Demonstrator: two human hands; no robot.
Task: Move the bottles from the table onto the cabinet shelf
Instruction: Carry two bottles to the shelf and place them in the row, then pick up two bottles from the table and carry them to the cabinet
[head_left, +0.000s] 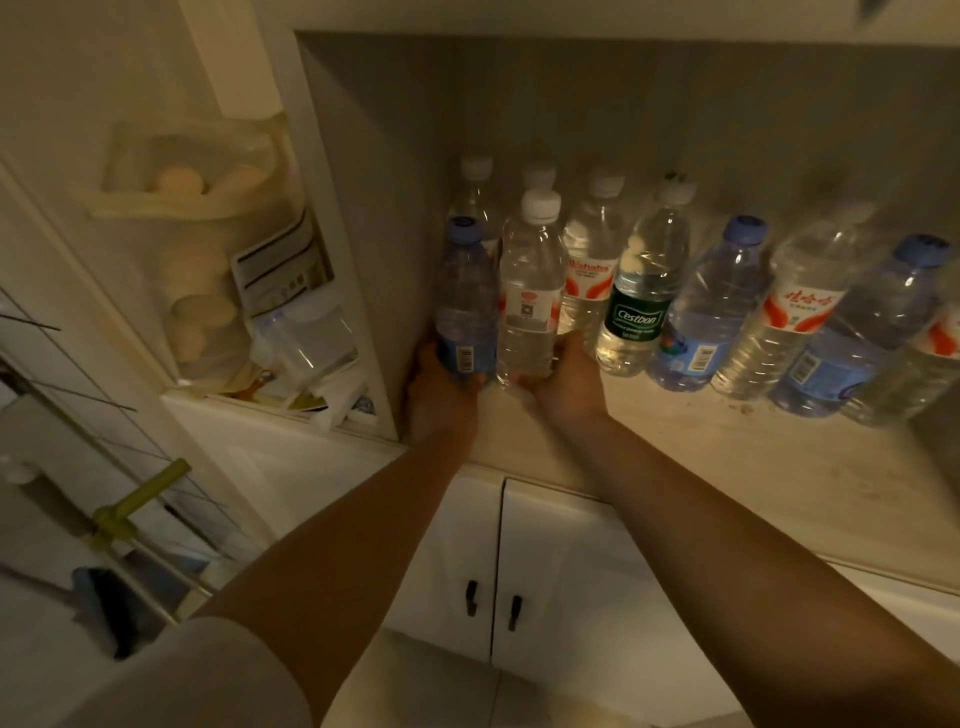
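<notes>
- L hand (439, 387) grip wraps base of blue-cap bottle (464, 306), upright on cabinet shelf (727, 467), far left corner.
- R hand (563, 382) grip holds clear white-cap bottle (530, 296) just beside it.

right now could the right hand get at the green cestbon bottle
Probably yes: the right hand, gripping the white-capped bottle, sits just left of the green Cestbon bottle, whose front is unobstructed; it must let go first.
</notes>
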